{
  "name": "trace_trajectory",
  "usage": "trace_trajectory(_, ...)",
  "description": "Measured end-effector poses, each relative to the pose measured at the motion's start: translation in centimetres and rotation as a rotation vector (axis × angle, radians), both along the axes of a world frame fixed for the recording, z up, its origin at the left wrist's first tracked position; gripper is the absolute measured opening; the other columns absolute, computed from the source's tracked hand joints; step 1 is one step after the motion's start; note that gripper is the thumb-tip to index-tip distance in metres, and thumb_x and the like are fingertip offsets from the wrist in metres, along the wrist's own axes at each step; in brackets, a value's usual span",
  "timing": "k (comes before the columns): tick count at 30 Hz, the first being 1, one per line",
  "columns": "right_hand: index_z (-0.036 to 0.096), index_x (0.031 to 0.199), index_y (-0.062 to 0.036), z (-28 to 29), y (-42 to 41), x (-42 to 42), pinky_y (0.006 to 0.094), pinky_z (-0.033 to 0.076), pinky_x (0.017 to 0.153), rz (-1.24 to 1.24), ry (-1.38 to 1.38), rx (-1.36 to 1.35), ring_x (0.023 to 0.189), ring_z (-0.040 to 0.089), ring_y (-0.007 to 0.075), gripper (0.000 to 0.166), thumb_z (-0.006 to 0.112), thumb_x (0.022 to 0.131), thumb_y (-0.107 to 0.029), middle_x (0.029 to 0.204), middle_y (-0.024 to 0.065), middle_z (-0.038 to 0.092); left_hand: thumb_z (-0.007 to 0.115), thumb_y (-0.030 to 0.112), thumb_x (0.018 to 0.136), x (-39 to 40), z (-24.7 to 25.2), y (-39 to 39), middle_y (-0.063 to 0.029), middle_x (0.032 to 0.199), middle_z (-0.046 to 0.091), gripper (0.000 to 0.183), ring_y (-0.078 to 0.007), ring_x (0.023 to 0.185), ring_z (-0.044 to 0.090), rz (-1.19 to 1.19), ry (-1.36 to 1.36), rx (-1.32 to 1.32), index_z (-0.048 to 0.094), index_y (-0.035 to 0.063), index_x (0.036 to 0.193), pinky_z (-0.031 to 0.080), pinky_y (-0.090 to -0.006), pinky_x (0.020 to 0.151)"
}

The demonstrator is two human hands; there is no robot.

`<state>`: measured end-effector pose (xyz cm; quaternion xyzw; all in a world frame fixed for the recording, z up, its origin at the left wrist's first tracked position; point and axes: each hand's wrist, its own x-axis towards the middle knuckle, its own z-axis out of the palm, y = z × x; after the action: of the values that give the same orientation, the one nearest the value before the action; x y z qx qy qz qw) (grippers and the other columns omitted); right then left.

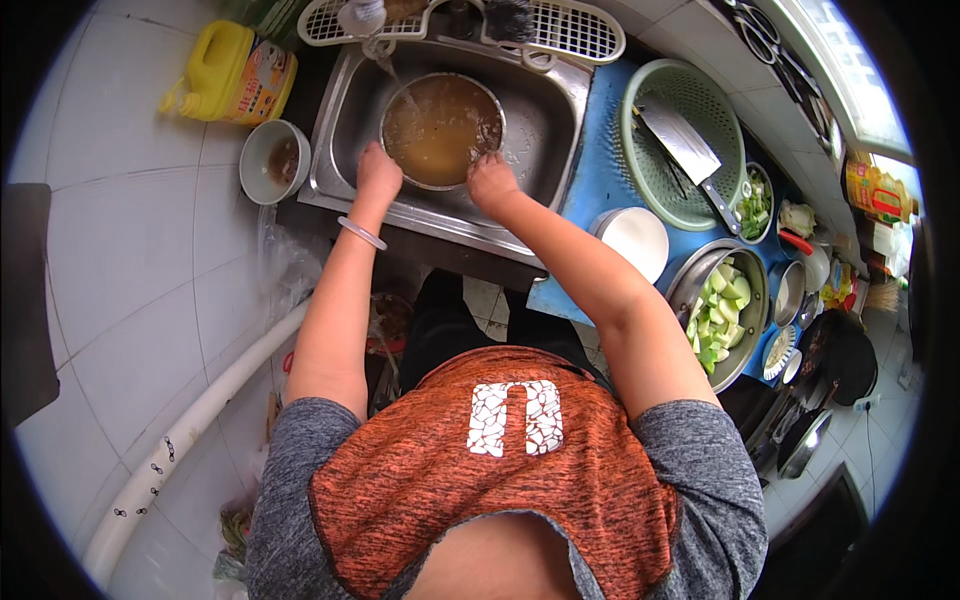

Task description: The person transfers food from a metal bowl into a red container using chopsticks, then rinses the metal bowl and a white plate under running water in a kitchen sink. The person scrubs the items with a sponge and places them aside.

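Observation:
A round metal basin (433, 187) stands in the stainless steel sink (547, 127), full of cloudy brown water (442, 127). From the faucet (363, 16) a stream of water (396, 75) runs into it. My left hand (379, 177) grips the basin's rim at the near left. At the near right my right hand (491, 182) has hold of the same rim. Whatever lies beneath the murky water cannot be made out.
Left of the sink are a bowl (256, 169) and a yellow jug (214, 60). On the blue counter (577, 277) at right stand a green colander (637, 172) with a cleaver (679, 139), white bowls (637, 240), and a metal pan (759, 300) of cut green vegetable pieces (720, 311).

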<state>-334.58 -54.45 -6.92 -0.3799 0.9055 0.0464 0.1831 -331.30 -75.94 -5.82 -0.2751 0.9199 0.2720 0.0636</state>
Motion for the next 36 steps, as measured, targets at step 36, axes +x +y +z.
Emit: trace_trajectory(36,0.065,0.098,-0.0124,1.4,0.3,0.9,0.0409,0.055,0.073,0.123,-0.108,-0.357,0.091,0.066,0.0306,0.018,0.056,0.084,-0.018,0.09,0.0124,0.066,0.051,-0.007,0.072,-4.7,-3.0,-3.7,-0.0079,0.066,0.044,0.009,-0.019,0.052,0.043,0.351,-0.339,0.928,0.049,0.001,0.072,0.038,-0.031,0.042)
